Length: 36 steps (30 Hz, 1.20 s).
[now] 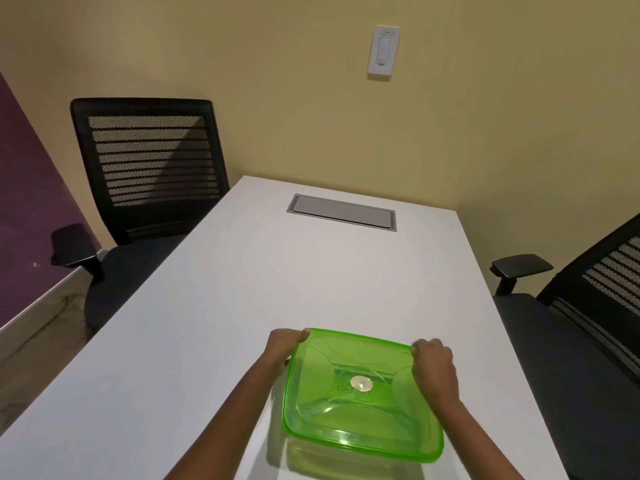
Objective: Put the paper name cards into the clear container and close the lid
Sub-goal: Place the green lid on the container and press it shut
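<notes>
A clear container [349,455] sits at the near end of a white desk [214,306], close to the camera. A translucent green lid [360,389] with a pale round vent at its middle lies on top of the container, covering it. Only a thin strip of the container's clear wall shows below the lid's near edge. What lies inside cannot be made out through the green plastic.

Two bare forearms reach in from the bottom of the view to the lid. The left hand [282,344] curls over the lid's far left corner, its grip closed on the rim with the fingertips wrapped around the edge. The right hand [434,360] is at the lid's far right corner, fingers bent down over the rim, its grip closed on that edge too.

Beyond the lid the desk surface is bare up to a grey rectangular cable hatch [341,212] set flush near the far end. A black mesh-backed office chair [145,161] stands left of the desk, and a second one [595,306] stands to its right. Behind the desk a pale yellow wall carries a white light switch [382,51] above the hatch.
</notes>
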### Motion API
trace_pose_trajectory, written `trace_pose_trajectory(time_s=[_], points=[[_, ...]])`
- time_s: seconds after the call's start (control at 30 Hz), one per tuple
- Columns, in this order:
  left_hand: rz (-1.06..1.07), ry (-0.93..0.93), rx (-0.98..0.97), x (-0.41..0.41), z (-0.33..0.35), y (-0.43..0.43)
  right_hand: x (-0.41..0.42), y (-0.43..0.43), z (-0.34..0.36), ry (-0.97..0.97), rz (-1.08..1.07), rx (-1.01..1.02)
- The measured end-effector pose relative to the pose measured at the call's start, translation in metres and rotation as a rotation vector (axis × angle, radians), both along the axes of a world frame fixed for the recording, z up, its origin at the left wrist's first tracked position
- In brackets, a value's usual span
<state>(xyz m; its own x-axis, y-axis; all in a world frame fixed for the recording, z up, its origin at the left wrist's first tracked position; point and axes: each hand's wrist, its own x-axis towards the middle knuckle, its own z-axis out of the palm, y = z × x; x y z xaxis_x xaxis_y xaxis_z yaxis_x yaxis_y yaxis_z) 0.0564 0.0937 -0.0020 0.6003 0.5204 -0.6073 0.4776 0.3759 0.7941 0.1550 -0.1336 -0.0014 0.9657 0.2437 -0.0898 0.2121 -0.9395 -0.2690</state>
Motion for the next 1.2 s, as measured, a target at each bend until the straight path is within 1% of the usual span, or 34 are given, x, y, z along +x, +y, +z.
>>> trace_pose_trajectory(time_s=[0.07, 0.13, 0.27, 0.33, 0.43, 0.57, 0.67, 0.83, 0.97, 1.1, 1.17, 1.2], points=[[-0.014, 0.007, 0.006, 0.004, 0.003, 0.0, -0.009, 0.023, 0.0, -0.035, 0.173, -0.013], [-0.003, 0.002, 0.004, 0.007, 0.003, 0.001, -0.018, 0.052, -0.002, 0.013, 0.346, 0.016], [-0.002, 0.013, 0.031, 0.009, -0.001, 0.002, -0.027, 0.111, 0.001, 0.139, 0.474, 0.026], [-0.01, 0.02, 0.037, 0.01, -0.003, 0.003, -0.025, 0.131, 0.007, 0.228, 0.468, 0.034], [0.018, 0.046, 0.036, 0.013, -0.007, 0.005, -0.016, 0.141, 0.015, 0.427, 0.413, 0.151], [0.022, 0.079, 0.057, 0.018, -0.013, 0.005, -0.009, 0.14, 0.02, 0.54, 0.392, 0.226], [0.031, 0.12, 0.156, 0.018, -0.015, 0.0, -0.007, 0.14, 0.021, 0.607, 0.374, 0.305], [0.038, 0.162, 0.195, 0.02, -0.015, -0.003, -0.002, 0.14, 0.017, 0.647, 0.328, 0.358], [0.036, 0.197, 0.249, 0.019, -0.016, -0.005, -0.003, 0.143, 0.01, 0.634, 0.298, 0.366], [0.023, 0.176, 0.175, 0.018, -0.016, -0.003, -0.003, 0.142, 0.008, 0.631, 0.304, 0.361], [-0.01, 0.154, 0.167, 0.016, -0.013, -0.001, -0.008, 0.139, 0.009, 0.559, 0.331, 0.339], [-0.018, 0.138, 0.171, 0.016, -0.012, 0.0, -0.011, 0.137, 0.007, 0.485, 0.344, 0.319]])
